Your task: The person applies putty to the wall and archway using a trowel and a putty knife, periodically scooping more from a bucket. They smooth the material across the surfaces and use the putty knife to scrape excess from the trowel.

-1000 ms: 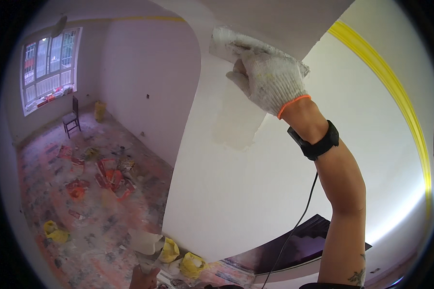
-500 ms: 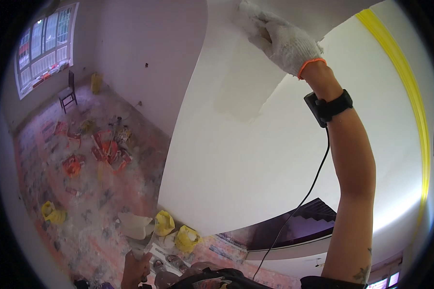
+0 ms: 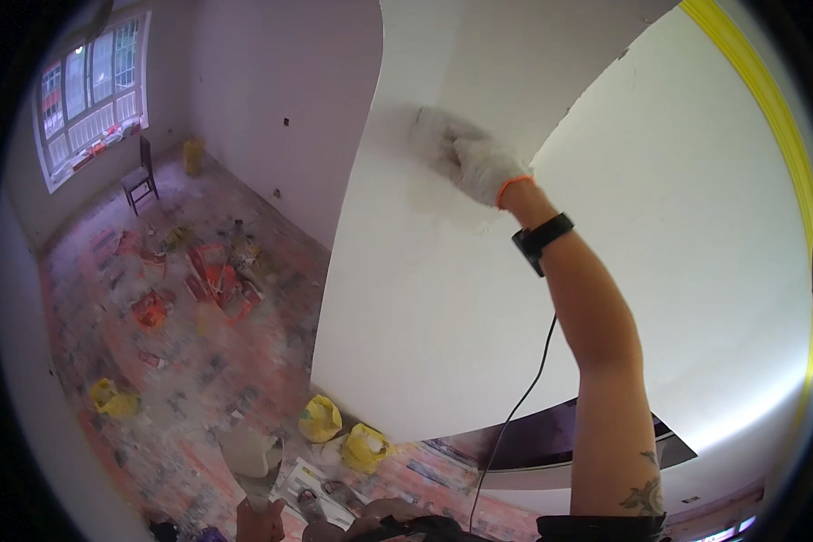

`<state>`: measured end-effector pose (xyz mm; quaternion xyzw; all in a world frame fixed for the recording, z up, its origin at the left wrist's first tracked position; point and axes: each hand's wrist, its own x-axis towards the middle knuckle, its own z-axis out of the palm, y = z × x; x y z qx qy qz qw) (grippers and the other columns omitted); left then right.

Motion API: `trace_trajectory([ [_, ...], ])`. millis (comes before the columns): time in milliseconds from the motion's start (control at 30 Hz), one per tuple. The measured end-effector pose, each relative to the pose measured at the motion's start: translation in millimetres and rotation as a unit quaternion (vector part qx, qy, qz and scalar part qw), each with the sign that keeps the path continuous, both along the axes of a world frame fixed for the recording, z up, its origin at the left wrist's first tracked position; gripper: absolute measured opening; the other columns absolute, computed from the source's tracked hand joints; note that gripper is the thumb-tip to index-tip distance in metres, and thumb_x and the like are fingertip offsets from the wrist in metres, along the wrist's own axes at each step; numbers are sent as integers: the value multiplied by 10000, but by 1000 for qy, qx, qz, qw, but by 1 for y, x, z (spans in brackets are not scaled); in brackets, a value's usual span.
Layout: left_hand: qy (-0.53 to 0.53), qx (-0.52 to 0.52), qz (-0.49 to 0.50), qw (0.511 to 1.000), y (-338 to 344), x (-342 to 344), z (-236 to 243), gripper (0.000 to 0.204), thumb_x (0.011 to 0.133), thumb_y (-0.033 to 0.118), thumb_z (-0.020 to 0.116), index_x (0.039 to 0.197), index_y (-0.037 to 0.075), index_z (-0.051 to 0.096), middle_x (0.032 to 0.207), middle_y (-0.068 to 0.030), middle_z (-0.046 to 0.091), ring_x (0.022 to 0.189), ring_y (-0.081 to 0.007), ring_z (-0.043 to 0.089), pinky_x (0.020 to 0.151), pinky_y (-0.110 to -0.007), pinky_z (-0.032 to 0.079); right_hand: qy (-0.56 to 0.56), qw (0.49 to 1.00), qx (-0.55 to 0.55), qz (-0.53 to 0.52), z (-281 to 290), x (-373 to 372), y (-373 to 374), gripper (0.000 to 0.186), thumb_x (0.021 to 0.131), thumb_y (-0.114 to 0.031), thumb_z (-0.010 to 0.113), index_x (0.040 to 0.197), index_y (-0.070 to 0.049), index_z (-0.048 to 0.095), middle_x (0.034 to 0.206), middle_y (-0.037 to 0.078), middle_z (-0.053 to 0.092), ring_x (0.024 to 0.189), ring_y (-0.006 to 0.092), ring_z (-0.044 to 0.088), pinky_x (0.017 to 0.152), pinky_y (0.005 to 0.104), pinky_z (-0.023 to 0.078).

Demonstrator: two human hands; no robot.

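Observation:
My right hand (image 3: 474, 161), in a dusty white knit glove with an orange cuff, presses against a broad white plastered surface (image 3: 425, 334). Its fingers are curled together, and whatever they grip is hidden. A greyer, damp-looking area of plaster spreads around and above the glove. Low in the picture, my bare left hand (image 3: 258, 522) is closed round the handle of a putty knife (image 3: 251, 462). White putty sits on its wide blade, which points away from me.
Below, a white platform (image 3: 312, 483) is under my sandalled feet. Yellow bags (image 3: 366, 448) stand beside it, another yellow bag (image 3: 115, 398) further left. Red bags (image 3: 217, 275) litter the dusty floor. A chair (image 3: 139, 181) stands by the window. A black cable (image 3: 524, 397) hangs from my right wrist.
My right hand has swept down and left across the plaster. My left hand has lowered slightly with the putty knife, and the whole view has shifted a little.

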<state>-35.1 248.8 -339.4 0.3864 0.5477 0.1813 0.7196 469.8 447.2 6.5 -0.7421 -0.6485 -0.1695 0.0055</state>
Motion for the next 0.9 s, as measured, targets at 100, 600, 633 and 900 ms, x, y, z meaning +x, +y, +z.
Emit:
trace_trajectory([
  [100, 68, 8, 22, 997, -12, -8, 4, 357, 984, 265, 674, 713, 140, 477, 469, 16, 375, 327, -111, 325, 314, -281, 221, 40, 998, -32, 22, -40, 3, 15, 403, 989, -339, 573, 1074, 38, 688, 1265, 171, 639, 1107, 341, 617, 965, 396, 495],
  [600, 73, 39, 6, 997, -32, -10, 74, 303, 974, 301, 687, 785, 171, 490, 516, 35, 391, 369, -96, 345, 338, -265, 228, 195, 969, -151, 3, -196, 50, -40, 357, 910, -414, 622, 978, -68, 681, 965, 173, 698, 952, 364, 654, 847, 463, 509],
  [633, 80, 41, 17, 996, -35, -13, 80, 303, 974, 301, 687, 785, 171, 490, 516, 35, 391, 369, -96, 345, 338, -265, 228, 187, 967, -175, -2, -204, 40, -53, 316, 906, -382, 627, 990, -81, 678, 959, 166, 698, 952, 358, 654, 847, 456, 509],
  [900, 112, 86, -100, 985, -12, 22, 136, 268, 959, 326, 689, 839, 126, 558, 546, -2, 467, 403, -133, 402, 377, -314, 311, 582, 802, 50, 127, -197, -9, -130, 229, 919, -149, 678, 1104, -19, 651, 842, -2, 604, 779, 105, 586, 694, 267, 500],
])
